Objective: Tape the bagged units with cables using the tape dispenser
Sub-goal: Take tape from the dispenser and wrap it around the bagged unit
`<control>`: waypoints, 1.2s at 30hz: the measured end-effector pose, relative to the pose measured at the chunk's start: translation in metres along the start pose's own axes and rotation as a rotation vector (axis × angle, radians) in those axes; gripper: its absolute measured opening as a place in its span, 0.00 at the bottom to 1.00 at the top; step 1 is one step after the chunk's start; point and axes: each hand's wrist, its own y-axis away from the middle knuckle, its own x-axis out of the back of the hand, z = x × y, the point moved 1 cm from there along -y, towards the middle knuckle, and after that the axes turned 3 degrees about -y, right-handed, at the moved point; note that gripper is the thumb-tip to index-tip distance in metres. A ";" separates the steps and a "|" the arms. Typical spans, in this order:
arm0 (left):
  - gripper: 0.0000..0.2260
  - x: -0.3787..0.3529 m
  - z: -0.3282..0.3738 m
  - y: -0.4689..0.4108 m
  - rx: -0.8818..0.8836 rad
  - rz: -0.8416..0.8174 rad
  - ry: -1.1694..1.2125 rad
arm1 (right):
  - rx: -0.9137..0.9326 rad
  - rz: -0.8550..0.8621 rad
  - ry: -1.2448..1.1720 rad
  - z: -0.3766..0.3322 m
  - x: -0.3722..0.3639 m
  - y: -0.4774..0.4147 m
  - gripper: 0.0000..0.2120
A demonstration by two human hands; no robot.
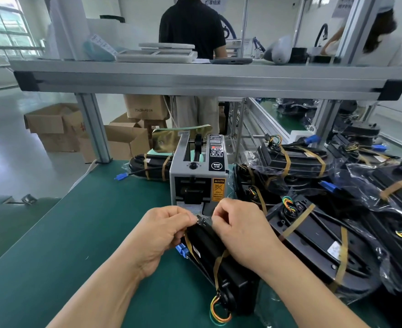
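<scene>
Head view. Both forearms reach forward over the desk (77, 233). The left hand (162, 235) and right hand (240, 233) meet, backs up, just in front of the dispenser (197, 171). The fingers (183, 216) of both hands are curled close and pinch the bag film at the far end of the unit (209, 249).

The desk has a green mat. An aluminium shelf (195, 76) spans above it. Cardboard boxes (53, 126) stand on the floor to the left. Two people work at benches beyond. A pile of taped units (313, 233) fills the desk's right side, and one more (150, 166) lies left of the dispenser.

The unit lies between the hands and runs back toward the wearer. Tan tape bands (219, 259) cross it, and a blue connector (181, 250) sits under the left hand.
</scene>
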 end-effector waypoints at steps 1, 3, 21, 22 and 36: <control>0.10 -0.001 0.001 0.000 -0.015 0.000 -0.040 | -0.007 0.002 -0.014 0.002 -0.001 0.000 0.07; 0.11 -0.003 0.002 0.000 -0.050 0.011 -0.103 | -0.016 0.008 -0.036 0.005 -0.002 0.001 0.07; 0.11 -0.003 -0.004 -0.004 -0.105 0.126 -0.305 | 0.003 0.027 -0.052 0.002 -0.003 0.004 0.07; 0.11 -0.003 -0.004 -0.004 -0.103 0.126 -0.303 | 0.004 0.027 -0.053 0.002 -0.003 0.004 0.07; 0.07 -0.003 -0.004 0.001 -0.097 0.161 -0.275 | 0.008 0.027 -0.056 -0.002 -0.003 0.008 0.08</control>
